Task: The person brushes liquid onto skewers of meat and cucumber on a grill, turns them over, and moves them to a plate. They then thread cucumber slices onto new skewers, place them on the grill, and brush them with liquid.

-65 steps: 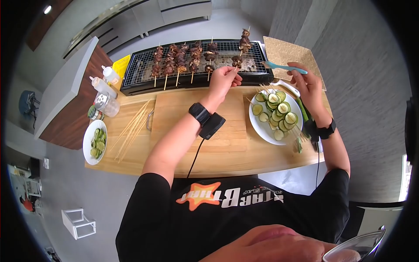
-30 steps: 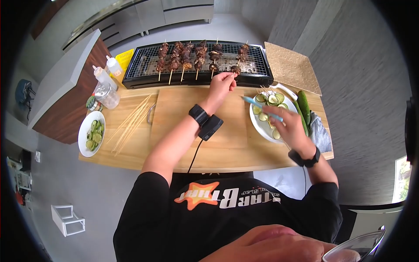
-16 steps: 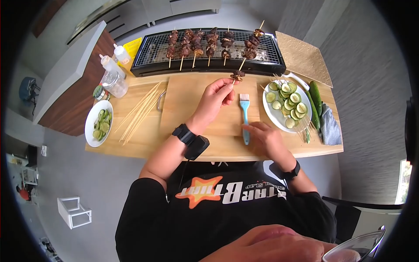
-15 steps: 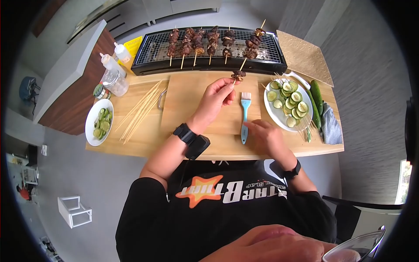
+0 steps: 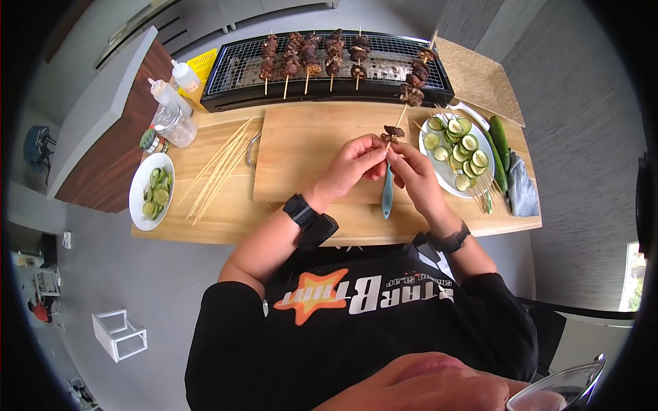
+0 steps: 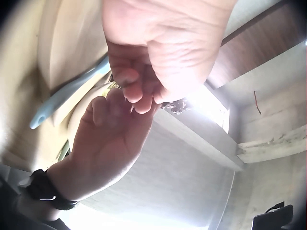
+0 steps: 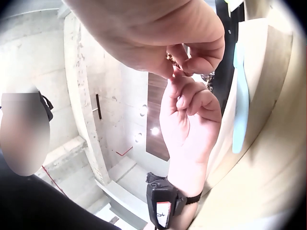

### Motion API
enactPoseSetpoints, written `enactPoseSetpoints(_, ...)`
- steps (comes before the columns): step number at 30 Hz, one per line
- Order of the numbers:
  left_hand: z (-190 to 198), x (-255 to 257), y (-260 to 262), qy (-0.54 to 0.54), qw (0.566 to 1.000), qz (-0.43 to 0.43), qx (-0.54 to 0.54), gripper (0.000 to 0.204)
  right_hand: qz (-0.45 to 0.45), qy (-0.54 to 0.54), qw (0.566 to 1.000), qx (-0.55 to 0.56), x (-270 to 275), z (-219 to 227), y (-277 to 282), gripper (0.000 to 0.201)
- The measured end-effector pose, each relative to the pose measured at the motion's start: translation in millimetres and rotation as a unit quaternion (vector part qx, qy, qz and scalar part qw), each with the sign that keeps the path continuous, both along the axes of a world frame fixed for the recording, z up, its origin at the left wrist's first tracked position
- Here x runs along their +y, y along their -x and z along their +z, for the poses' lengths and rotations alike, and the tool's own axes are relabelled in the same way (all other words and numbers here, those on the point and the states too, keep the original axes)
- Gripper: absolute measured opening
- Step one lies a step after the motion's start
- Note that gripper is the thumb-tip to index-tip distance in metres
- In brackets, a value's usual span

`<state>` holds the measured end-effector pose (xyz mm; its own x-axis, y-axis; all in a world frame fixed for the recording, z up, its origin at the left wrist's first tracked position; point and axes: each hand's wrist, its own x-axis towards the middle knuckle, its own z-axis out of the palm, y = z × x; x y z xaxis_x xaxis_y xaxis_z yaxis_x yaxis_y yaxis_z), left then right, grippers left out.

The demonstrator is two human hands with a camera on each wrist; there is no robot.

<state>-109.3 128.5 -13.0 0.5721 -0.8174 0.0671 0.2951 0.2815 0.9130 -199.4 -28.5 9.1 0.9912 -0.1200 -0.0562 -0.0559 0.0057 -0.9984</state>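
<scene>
In the head view both hands meet above the cutting board (image 5: 315, 154) at the lower end of one meat skewer (image 5: 411, 94). The left hand (image 5: 353, 168) pinches the stick just below the lowest piece of meat. Thumb and fingers of the right hand (image 5: 415, 175) pinch it at the same spot. The skewer slants up to the right, its upper part over the grill's right end. A blue brush (image 5: 388, 198) lies on the board beneath the hands, its bristles hidden by them; its blue handle (image 6: 57, 100) also shows in the left wrist view.
Several meat skewers (image 5: 310, 55) lie on the grill (image 5: 240, 99). At right are a plate (image 5: 432, 175) of cucumber skewers, whole cucumbers (image 5: 498, 144) and a cloth (image 5: 522, 192). Bare sticks (image 5: 219, 171), a bowl (image 5: 137, 195) of cucumber slices, bottles (image 5: 185, 77) and a jar (image 5: 177, 127) stand or lie left.
The right hand put the brush down on the board, left it and came up to the skewer's lower end. The left hand brought the skewer toward the body and to the right.
</scene>
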Motion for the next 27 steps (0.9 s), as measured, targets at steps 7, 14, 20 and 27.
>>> enactPoseSetpoints(7,-2.3,-5.8,4.2,-0.014,0.999,-0.05,-0.001,0.015,-0.009,-0.178,0.984,0.005,-6.8,-7.5,2.4,0.017)
enactPoseSetpoints(14,-4.6,-5.5,5.4,-0.052,0.994,-0.094,-0.002,0.018,0.006,-0.234,0.972,0.013,-17.3,0.4,4.7,0.014)
enactPoseSetpoints(20,-8.5,-8.4,4.6,-0.02,0.998,-0.055,0.026,0.018,-0.108,0.015,0.993,-0.045,-102.7,66.2,0.8,0.018)
enactPoseSetpoints(27,-9.4,-9.5,6.4,-0.02,0.998,-0.058,0.02,0.018,-0.16,0.249,0.955,0.016,-260.9,69.0,-57.8,0.02)
